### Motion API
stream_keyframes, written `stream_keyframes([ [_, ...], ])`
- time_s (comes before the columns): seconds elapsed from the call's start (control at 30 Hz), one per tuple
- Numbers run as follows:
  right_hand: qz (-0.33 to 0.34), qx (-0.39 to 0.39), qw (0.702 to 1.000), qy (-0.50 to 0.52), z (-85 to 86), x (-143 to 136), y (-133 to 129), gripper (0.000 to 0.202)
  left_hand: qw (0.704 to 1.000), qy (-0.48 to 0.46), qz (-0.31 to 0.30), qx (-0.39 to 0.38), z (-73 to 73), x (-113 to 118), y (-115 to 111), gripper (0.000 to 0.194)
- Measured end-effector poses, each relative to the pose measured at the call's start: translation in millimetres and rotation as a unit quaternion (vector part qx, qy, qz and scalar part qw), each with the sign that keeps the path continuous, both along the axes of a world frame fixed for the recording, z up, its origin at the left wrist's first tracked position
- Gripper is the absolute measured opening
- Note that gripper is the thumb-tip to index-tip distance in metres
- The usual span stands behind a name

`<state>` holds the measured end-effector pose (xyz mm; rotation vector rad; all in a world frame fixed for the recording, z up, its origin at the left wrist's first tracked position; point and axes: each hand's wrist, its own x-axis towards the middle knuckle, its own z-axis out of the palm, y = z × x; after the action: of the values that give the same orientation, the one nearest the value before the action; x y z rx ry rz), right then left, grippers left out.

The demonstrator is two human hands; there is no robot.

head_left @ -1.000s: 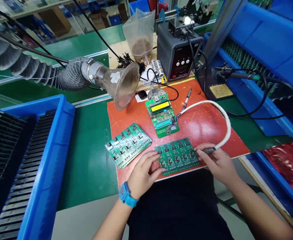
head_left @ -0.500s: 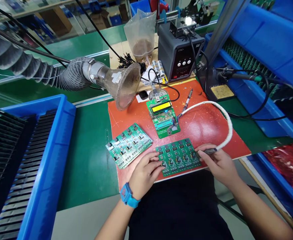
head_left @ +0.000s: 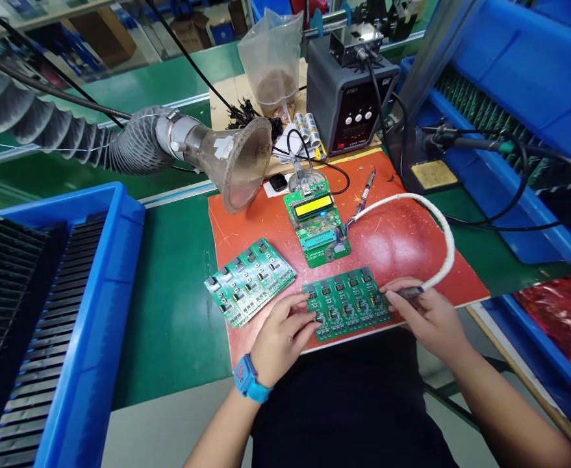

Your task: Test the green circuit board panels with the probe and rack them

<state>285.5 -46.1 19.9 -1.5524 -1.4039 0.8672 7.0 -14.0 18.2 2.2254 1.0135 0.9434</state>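
Note:
A green circuit board panel (head_left: 346, 309) with several small digit displays lies on the orange mat (head_left: 387, 240) in front of me. My left hand (head_left: 290, 328), a blue watch on its wrist, grips the panel's left edge between thumb and fingers. At the panel's right end, my right hand (head_left: 421, 312) is closed on the dark probe (head_left: 409, 292) of a white-sleeved cable (head_left: 449, 240); its tip is hidden by the fingers. That cable runs to a green programmer board (head_left: 317, 224) with a lit yellow screen. Left of the panel sits a stack of similar boards (head_left: 251, 281).
A fume extractor funnel (head_left: 246, 166) hangs over the mat's back left. Behind stand a soldering station (head_left: 351, 97) and a plastic bag (head_left: 271, 65). A pen (head_left: 366, 190) lies on the mat. Blue bins flank the bench, the left bin (head_left: 104, 286) holding boards in a rack.
Both hands keep their places on the panel and the probe. The whole view has shifted very slightly; nothing else has visibly moved.

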Motion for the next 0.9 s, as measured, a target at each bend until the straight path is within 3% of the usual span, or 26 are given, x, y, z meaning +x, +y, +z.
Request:
stream_keyframes([
  [0.3,-0.023,0.008,0.999,0.045,14.3,-7,-3,0.013,1.000,0.025,0.006,-0.011,0.9,-1,0,0.013],
  [0.53,0.009,-0.019,0.999,0.038,8.1,-21,-2,0.018,1.000,0.023,0.007,-0.011,2.6,0,0,0.013],
  [0.9,0.018,-0.008,1.000,-0.011,6.1,-21,-1,0.014,1.000,0.022,0.004,-0.003,1.8,0,0,0.013],
])
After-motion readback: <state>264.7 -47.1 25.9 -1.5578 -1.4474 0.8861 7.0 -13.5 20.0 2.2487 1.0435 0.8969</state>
